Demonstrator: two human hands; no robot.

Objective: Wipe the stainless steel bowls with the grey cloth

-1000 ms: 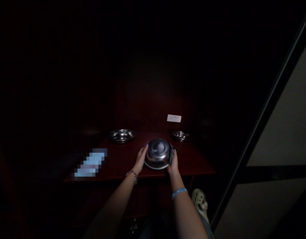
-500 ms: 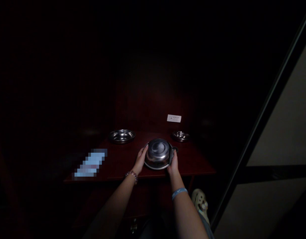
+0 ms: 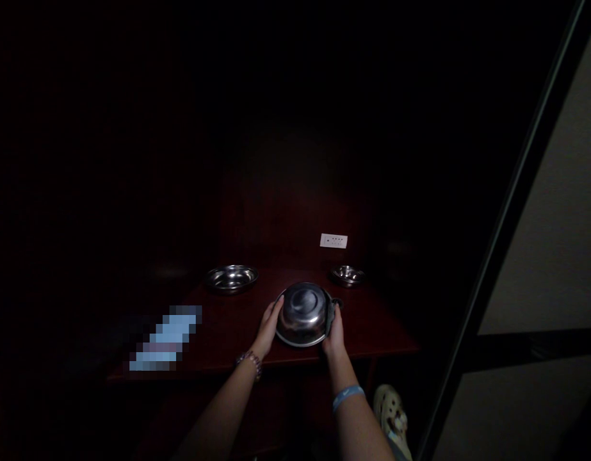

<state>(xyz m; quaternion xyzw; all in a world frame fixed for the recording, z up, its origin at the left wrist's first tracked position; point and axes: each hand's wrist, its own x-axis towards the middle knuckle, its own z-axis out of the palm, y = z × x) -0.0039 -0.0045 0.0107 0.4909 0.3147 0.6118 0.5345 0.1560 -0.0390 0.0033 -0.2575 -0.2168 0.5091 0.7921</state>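
A shiny metal bowl (image 3: 303,315) is held upside down over the front of the dark red desk (image 3: 376,326), its base facing up. My left hand (image 3: 268,329) is closed on the bowl's left rim, thumb along the side. On the opposite side, my right hand (image 3: 334,331) presses what looks like a dark grey cloth (image 3: 330,315) against the bowl's wall. Most of that cloth is hidden by my fingers and the dim light. Whether the bowl's rim touches the desk, I cannot tell.
Toward the back left lies a wide metal dish (image 3: 232,279); small metal bowls (image 3: 347,276) sit at the back right. A blurred pale-blue flat item (image 3: 168,339) is at the left. A white socket panel (image 3: 333,241) is on the rear wall. A clog (image 3: 390,410) shows below right.
The view has tilted slightly upward, so the desk and everything on it appear lower. Both hands keep their hold on the bowl and cloth, with little visible movement of their own.
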